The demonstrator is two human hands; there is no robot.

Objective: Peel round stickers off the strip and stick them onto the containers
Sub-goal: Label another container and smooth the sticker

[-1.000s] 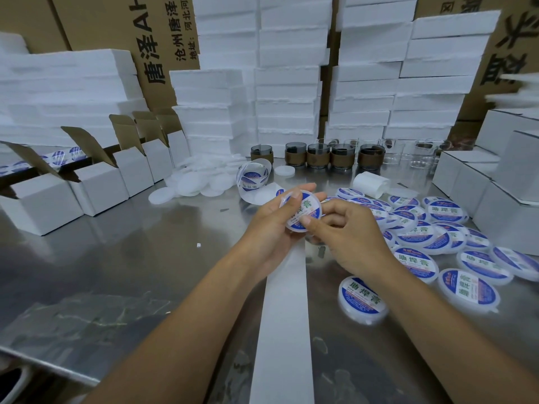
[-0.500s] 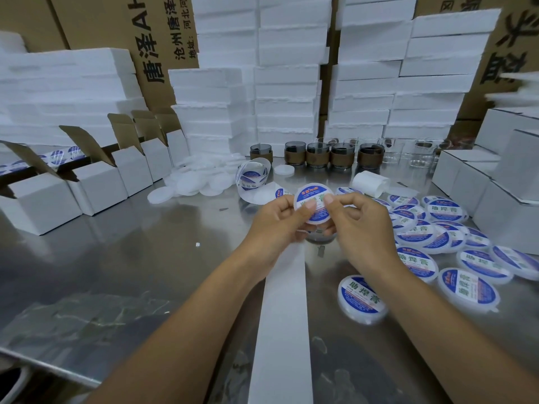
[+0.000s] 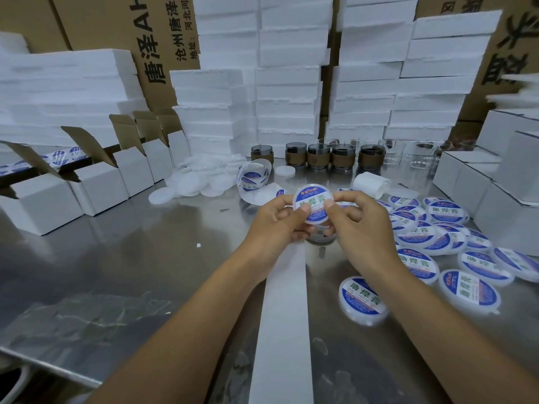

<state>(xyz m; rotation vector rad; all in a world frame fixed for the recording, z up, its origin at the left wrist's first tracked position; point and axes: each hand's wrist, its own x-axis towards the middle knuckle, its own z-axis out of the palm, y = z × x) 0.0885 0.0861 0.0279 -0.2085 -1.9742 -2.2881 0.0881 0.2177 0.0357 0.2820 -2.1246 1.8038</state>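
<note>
Filling the lower view, a shiny stainless-steel table (image 3: 131,258), cut off at the near edge. Behind it, tall stacks of white foam slabs (image 3: 288,83) against brown printed cartons. Along the left, a row of open white cardboard boxes (image 3: 96,188) with brown flaps raised. Down the middle, a long white paper backing strip (image 3: 280,330), lying flat, long axis running from the bottom edge straight away toward the hands; near end cut off by the frame, far end hidden beneath the wrists. To the right, a loose pile of labelled round white tubs (image 3: 437,237), sticker faces up, some overlapping. Lifted above the table centre, a round white plastic container with a blue-rimmed sticker (image 3: 313,204), face tilted toward the camera, large green characters reading upright; smaller print too blurred to read, back and underside hidden. Left hand (image 3: 280,225) gripping its left edge, thumb pressed on the sticker's lower left, fingers curled behind. Right hand (image 3: 355,223) mirroring on the right edge, thumb on the sticker's lower right.
</note>
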